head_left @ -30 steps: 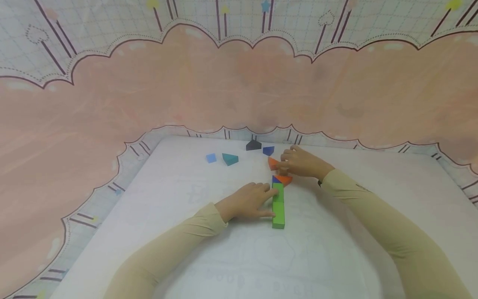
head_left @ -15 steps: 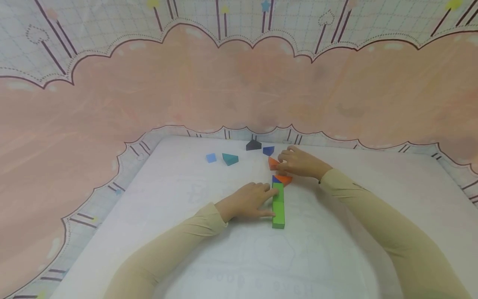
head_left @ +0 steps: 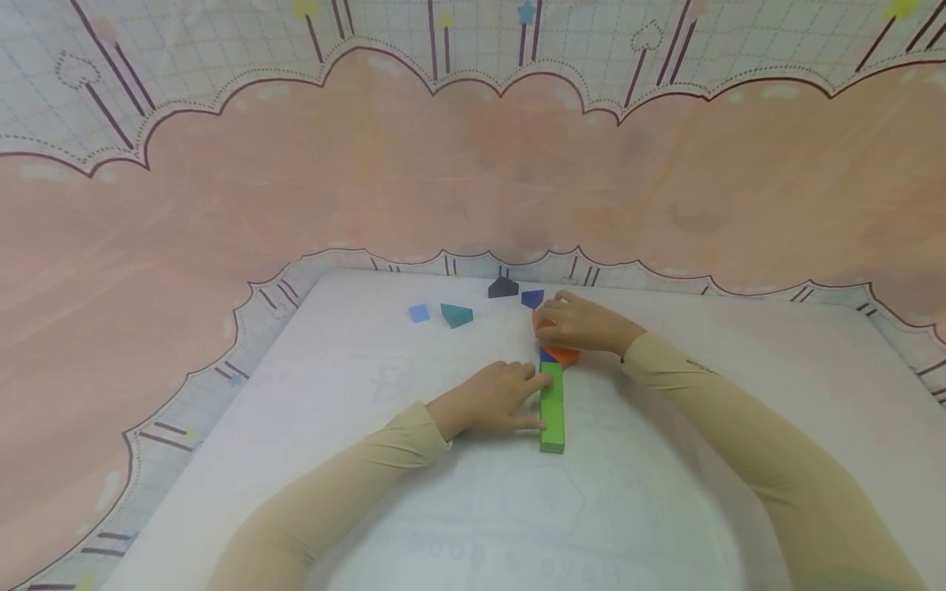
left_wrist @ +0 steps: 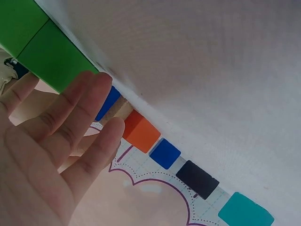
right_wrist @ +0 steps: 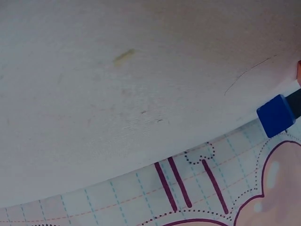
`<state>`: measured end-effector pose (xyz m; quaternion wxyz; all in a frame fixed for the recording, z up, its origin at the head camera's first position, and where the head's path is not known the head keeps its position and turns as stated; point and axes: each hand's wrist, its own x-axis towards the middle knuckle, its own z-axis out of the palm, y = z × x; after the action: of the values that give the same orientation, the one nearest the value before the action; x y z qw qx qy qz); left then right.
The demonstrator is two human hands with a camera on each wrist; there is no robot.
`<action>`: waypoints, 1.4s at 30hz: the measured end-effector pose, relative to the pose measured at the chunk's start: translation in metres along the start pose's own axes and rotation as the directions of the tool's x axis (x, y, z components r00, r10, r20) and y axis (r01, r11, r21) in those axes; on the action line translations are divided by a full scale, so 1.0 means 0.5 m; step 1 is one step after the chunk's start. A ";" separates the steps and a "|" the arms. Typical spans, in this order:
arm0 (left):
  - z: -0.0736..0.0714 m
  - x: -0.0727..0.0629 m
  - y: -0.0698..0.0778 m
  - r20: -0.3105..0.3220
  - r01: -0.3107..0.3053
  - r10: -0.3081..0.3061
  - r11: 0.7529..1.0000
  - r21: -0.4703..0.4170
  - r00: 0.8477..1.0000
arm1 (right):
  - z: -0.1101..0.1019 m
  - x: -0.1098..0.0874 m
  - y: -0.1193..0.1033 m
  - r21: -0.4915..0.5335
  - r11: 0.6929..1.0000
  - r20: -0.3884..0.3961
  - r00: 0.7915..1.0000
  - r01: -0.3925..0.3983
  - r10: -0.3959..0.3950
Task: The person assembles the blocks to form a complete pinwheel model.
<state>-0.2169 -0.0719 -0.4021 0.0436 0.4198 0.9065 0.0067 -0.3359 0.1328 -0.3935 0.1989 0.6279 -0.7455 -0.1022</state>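
Shifted toward nine o'clock, the right hand (head_left: 585, 322) partly covers an orange block (head_left: 542, 318), its grip unclear, while the left hand (head_left: 493, 397), spread, touches green blocks (head_left: 552, 406); only the left wrist view shows a tan wooden face (left_wrist: 118, 109).

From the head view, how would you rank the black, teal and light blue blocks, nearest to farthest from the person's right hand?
1. Black block: left of the right hand and farther back.
2. Teal block: farther left.
3. Light blue block: leftmost.
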 end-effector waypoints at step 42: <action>0.003 -0.002 -0.001 -0.007 0.005 -0.005 1.000 -0.012 1.000 | 0.013 0.019 0.022 0.173 0.924 0.232 0.926 -0.341 0.298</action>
<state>-0.2165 -0.0731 -0.4038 0.0428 0.4172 0.9077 0.0134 -0.3500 0.1249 -0.3934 0.0689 0.5012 -0.8610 -0.0519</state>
